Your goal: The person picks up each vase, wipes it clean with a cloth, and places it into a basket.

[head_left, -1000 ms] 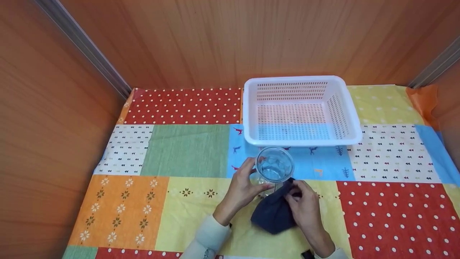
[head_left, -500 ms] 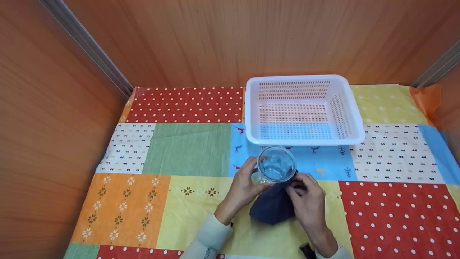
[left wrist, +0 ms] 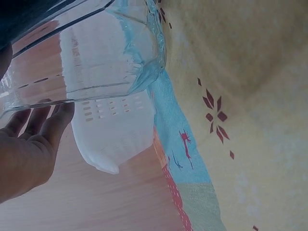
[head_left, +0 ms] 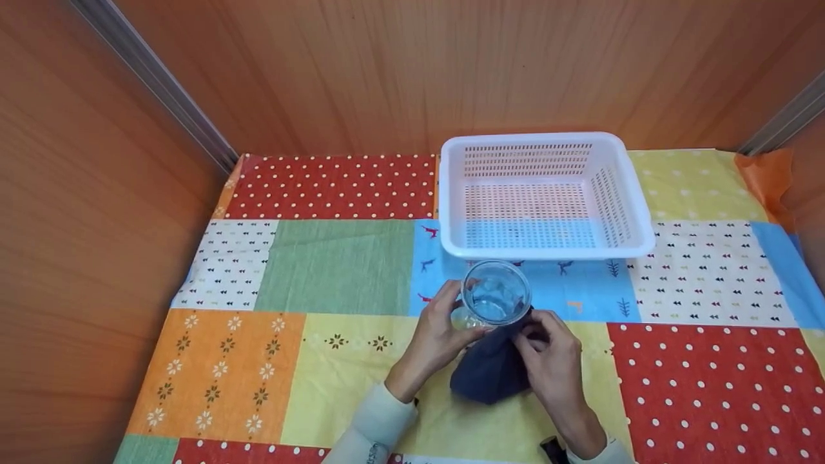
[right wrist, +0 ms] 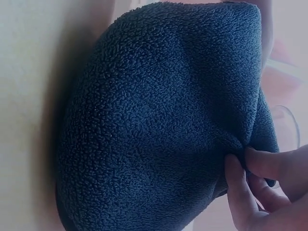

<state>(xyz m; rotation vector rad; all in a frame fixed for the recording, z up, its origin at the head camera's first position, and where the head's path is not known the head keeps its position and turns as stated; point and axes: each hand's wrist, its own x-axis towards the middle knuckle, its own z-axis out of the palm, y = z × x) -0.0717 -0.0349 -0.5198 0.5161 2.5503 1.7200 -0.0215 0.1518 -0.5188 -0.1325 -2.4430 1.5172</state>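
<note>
A clear glass jar (head_left: 496, 294) with a round open mouth stands upright in my left hand (head_left: 437, 336), whose thumb and fingers curl round its left side. My right hand (head_left: 553, 361) pinches a dark blue terry towel (head_left: 490, 374) between thumb and fingers, close against the near right side of the jar. From the pinch the towel hangs down in folds toward the tablecloth. In the left wrist view the jar (left wrist: 96, 57) appears see-through, with fingertips touching its wall. The right wrist view is filled mostly by the towel (right wrist: 154, 115), which hides most of the jar.
Just beyond the jar sits a white perforated plastic basket (head_left: 548, 252). A patchwork tablecloth (head_left: 341, 267) covers the table. Wooden panels (head_left: 387, 77) enclose the back and sides.
The towel and right hand have risen slightly and come closer against the jar since a second ago. The left hand keeps its grip on the jar. Little differs over the last half second.
</note>
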